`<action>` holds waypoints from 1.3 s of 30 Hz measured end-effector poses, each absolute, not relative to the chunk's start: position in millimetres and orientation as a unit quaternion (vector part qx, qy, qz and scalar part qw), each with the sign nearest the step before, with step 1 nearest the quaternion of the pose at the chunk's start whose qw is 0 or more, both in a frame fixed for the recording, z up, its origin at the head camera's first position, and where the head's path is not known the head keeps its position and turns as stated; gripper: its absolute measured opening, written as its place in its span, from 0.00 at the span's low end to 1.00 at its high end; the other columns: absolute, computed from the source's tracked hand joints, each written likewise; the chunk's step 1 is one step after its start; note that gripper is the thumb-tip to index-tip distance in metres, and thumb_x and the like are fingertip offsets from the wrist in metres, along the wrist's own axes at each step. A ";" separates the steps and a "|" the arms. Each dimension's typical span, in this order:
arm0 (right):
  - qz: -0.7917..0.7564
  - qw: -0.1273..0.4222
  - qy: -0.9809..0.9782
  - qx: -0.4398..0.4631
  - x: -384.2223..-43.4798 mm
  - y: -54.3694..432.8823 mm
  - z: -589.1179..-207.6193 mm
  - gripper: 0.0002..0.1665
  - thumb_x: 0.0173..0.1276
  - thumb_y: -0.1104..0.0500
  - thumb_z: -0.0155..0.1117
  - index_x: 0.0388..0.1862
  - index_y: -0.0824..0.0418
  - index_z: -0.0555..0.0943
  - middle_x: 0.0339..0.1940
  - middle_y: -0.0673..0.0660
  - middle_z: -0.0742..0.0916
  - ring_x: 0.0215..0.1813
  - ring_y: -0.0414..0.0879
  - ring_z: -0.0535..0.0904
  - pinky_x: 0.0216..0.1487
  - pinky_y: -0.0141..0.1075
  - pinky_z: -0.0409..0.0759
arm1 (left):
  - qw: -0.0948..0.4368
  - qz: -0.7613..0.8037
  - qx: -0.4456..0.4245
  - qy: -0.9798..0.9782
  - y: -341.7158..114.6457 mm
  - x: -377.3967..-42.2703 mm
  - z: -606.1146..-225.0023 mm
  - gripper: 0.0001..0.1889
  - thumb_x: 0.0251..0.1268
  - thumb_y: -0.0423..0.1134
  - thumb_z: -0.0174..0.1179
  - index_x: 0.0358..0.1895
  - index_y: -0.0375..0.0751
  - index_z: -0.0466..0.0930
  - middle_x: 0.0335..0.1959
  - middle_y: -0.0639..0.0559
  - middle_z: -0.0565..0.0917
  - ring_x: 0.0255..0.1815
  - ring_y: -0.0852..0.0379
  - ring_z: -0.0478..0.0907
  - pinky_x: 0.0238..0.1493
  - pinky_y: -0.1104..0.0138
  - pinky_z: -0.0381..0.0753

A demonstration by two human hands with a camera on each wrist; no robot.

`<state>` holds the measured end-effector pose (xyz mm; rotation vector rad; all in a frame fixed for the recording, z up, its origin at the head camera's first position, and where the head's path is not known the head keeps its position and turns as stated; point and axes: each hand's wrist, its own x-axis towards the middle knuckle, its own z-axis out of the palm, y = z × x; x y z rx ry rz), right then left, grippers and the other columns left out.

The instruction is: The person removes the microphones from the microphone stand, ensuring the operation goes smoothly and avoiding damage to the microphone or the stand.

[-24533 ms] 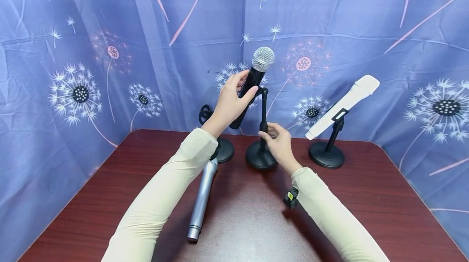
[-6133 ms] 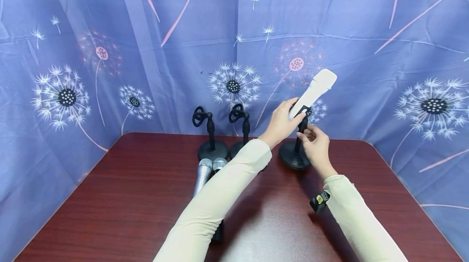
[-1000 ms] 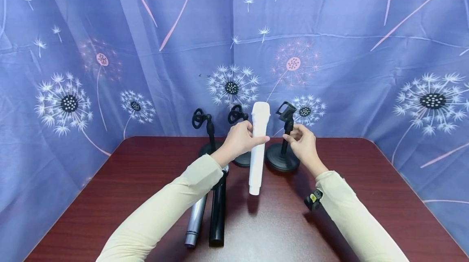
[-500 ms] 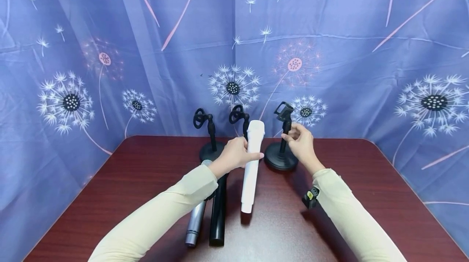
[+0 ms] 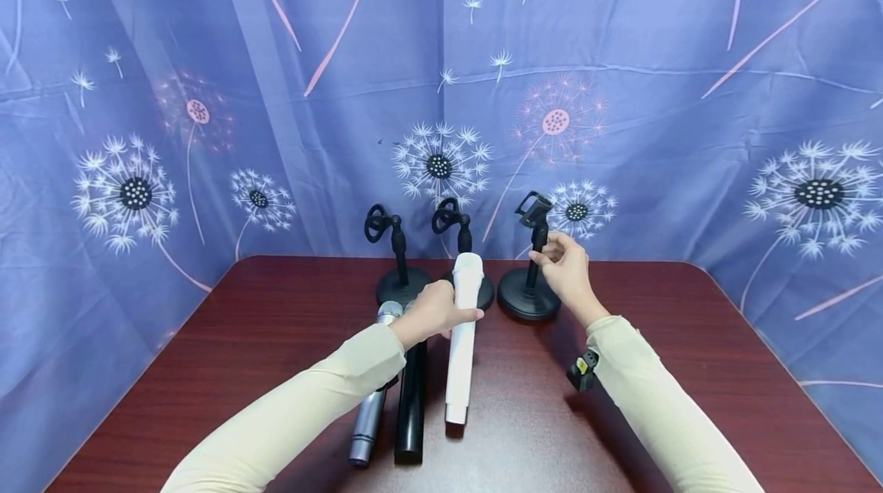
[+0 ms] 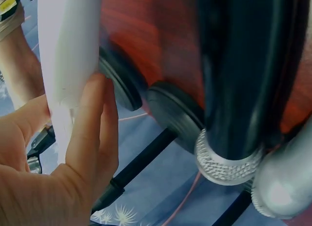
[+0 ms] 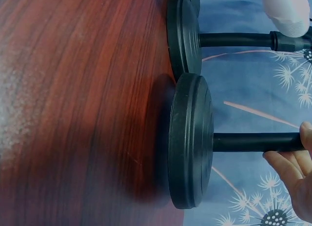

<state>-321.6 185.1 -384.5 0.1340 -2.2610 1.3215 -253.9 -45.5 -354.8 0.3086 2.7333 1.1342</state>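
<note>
My left hand grips a white microphone by its body, thumb across the front, head end tilted up and away. Its lower end is just over or on the table; I cannot tell which. In the left wrist view the fingers wrap the white body. My right hand pinches the pole of the right-hand black microphone stand, whose clip holds nothing. To the left of the white microphone lie a black microphone and a silver microphone, side by side, partly behind my left wrist.
Two more black stands with round bases stand at the back, the left stand and the middle stand, both with bare ring clips. A blue dandelion-patterned curtain hangs behind the red-brown table.
Earlier the white microphone sat in the right stand's clip; my left hand has since drawn it out and brought it left, down and nearer. My right hand stays on the stand's pole.
</note>
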 end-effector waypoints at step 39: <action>0.497 0.240 -0.833 0.044 -326.6 180.5 -391.3 0.16 0.59 0.68 0.70 0.46 0.72 0.79 0.36 0.69 0.86 0.40 0.60 0.84 0.38 0.24 0.75 | 0.101 0.251 0.093 0.958 -43.2 -237.1 -396.3 0.26 0.58 0.35 0.65 0.48 0.14 0.64 0.40 0.27 0.73 0.14 0.46 0.82 0.10 0.71 0.76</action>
